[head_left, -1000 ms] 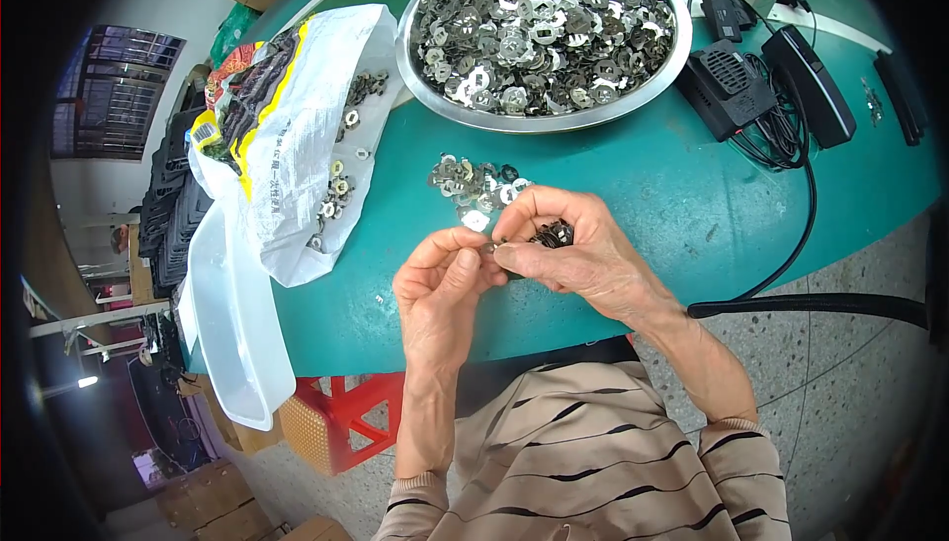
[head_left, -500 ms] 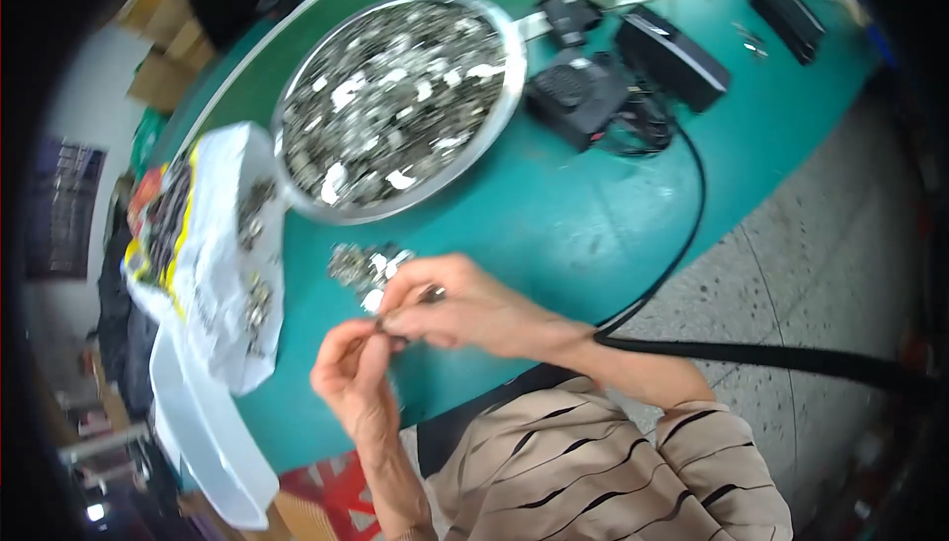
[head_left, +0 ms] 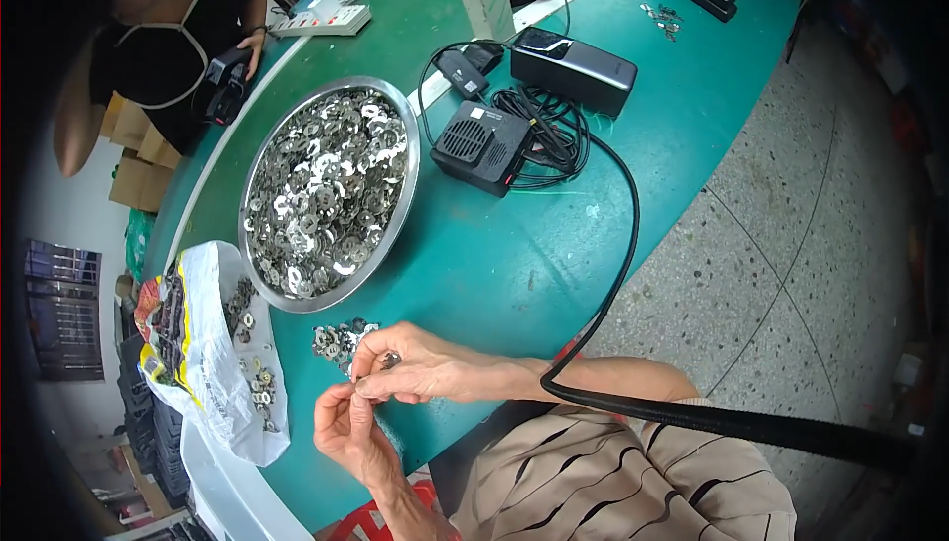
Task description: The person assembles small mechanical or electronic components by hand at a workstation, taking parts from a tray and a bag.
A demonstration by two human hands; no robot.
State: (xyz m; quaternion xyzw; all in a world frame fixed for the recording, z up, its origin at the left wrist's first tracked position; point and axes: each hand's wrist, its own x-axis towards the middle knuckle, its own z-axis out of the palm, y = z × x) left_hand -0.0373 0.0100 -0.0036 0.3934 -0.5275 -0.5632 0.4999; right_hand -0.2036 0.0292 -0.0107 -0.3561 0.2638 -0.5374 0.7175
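Note:
My left hand (head_left: 358, 434) is closed in a pinch, thumb and fingertips pressed together. My right hand (head_left: 413, 367) meets it there, tips touching, and whatever lies between them is too small to make out. A shiny small metal part (head_left: 391, 359) shows in the curled fingers of my right hand. Just beyond the hands, a little heap of metal parts (head_left: 336, 339) lies on the green table (head_left: 494, 274). Behind that stands a wide round metal basin (head_left: 407, 190) full of thin, silvery stamped parts with holes.
At left, a white plastic sack (head_left: 222, 373) lies open with metal parts on it, by a translucent tray (head_left: 232, 492). Black boxes with coiled cables (head_left: 484, 140) stand at the back. A black cable (head_left: 633, 215) crosses my right forearm. Another person (head_left: 183, 27) is at far left.
The view has swung, so the basin and black boxes appear further left and the basin lower; another person now shows. My hands keep the same fingertip-to-fingertip pinch.

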